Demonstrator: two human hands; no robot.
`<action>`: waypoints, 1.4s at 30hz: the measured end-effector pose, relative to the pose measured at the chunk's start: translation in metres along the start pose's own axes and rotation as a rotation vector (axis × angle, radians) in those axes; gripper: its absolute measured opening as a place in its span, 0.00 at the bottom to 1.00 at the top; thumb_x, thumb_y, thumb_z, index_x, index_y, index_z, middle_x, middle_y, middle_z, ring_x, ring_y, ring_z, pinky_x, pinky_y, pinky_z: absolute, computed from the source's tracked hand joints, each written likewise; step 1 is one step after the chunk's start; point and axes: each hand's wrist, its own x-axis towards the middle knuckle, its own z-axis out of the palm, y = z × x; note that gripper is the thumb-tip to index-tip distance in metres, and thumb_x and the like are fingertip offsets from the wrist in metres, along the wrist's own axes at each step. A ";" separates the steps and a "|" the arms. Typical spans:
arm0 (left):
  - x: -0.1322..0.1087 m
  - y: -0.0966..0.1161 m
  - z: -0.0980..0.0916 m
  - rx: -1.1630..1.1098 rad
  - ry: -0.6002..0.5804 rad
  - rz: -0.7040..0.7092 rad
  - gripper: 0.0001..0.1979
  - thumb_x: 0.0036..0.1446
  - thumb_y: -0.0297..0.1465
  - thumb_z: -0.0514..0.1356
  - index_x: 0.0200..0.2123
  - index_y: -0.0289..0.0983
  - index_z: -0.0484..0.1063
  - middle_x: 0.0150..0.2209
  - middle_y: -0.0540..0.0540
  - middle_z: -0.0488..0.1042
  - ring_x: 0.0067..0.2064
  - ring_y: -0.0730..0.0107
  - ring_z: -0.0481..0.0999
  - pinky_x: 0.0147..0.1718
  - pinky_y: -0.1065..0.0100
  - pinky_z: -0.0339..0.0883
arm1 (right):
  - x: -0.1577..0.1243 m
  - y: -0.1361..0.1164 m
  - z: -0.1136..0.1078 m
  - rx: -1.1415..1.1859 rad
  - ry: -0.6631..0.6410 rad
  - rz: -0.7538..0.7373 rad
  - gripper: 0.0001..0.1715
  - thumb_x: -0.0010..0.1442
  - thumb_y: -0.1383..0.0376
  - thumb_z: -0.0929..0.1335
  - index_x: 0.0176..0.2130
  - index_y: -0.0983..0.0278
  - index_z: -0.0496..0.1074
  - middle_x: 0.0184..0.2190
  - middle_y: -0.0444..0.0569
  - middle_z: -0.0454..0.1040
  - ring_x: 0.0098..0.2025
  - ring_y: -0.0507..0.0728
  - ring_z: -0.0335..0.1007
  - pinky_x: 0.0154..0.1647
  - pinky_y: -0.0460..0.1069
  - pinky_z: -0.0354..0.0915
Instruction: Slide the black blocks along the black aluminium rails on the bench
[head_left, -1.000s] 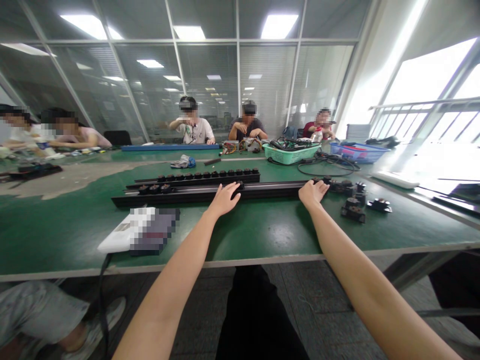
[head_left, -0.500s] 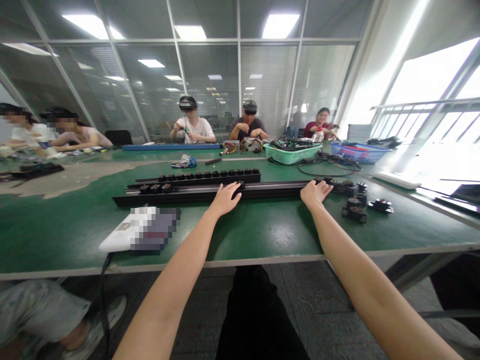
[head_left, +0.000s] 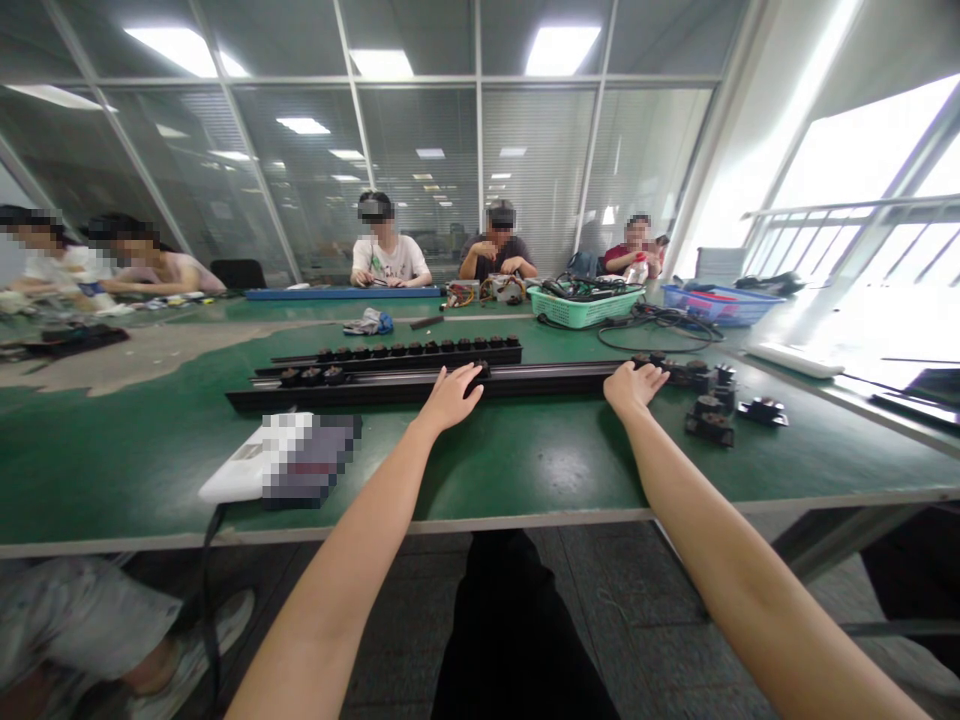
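A long black rail [head_left: 360, 396] lies across the green table in front of me, with several round black socket modules [head_left: 310, 376] seated near its left end. My left hand [head_left: 451, 397] rests over the rail's middle, fingers stretched and thumb apart. Its fingertips touch or nearly touch one small black module [head_left: 483, 370]. At the rail's right end, my right hand [head_left: 634, 387] grips over the rail, its fingers pointing right towards more modules; the underside of that grip is hidden. Loose black modules [head_left: 709, 422] lie to the right of this hand.
Behind lies a second rail [head_left: 420, 350] filled with modules. A white and dark pixelated object [head_left: 247, 465] lies front left. Farther back are a grey-blue cloth [head_left: 369, 322], a green basket [head_left: 581, 308] of cables and a blue basket [head_left: 720, 305]. Several people sit opposite and at left.
My right hand has shifted very slightly to the right; my left hand stays in place. Across the table, one person in white has lowered their hands.
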 end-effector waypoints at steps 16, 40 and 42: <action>0.000 0.001 0.000 0.010 -0.015 -0.008 0.27 0.71 0.36 0.51 0.69 0.35 0.64 0.72 0.36 0.64 0.74 0.59 0.61 0.75 0.44 0.39 | 0.005 0.005 -0.002 0.013 0.034 0.051 0.29 0.61 0.71 0.60 0.59 0.80 0.70 0.66 0.80 0.60 0.72 0.74 0.50 0.72 0.75 0.42; -0.002 0.000 0.000 -0.005 -0.002 0.003 0.27 0.71 0.36 0.51 0.69 0.37 0.65 0.71 0.37 0.65 0.74 0.60 0.61 0.75 0.44 0.40 | 0.017 0.011 -0.001 0.071 -0.008 0.216 0.35 0.64 0.70 0.59 0.68 0.72 0.66 0.73 0.79 0.48 0.76 0.77 0.42 0.67 0.84 0.40; -0.002 0.001 0.000 -0.005 -0.003 0.003 0.26 0.71 0.36 0.51 0.69 0.39 0.65 0.71 0.38 0.65 0.74 0.61 0.61 0.75 0.43 0.41 | 0.017 0.011 -0.002 0.073 -0.001 0.205 0.36 0.64 0.71 0.60 0.68 0.71 0.66 0.74 0.77 0.49 0.76 0.77 0.42 0.67 0.84 0.40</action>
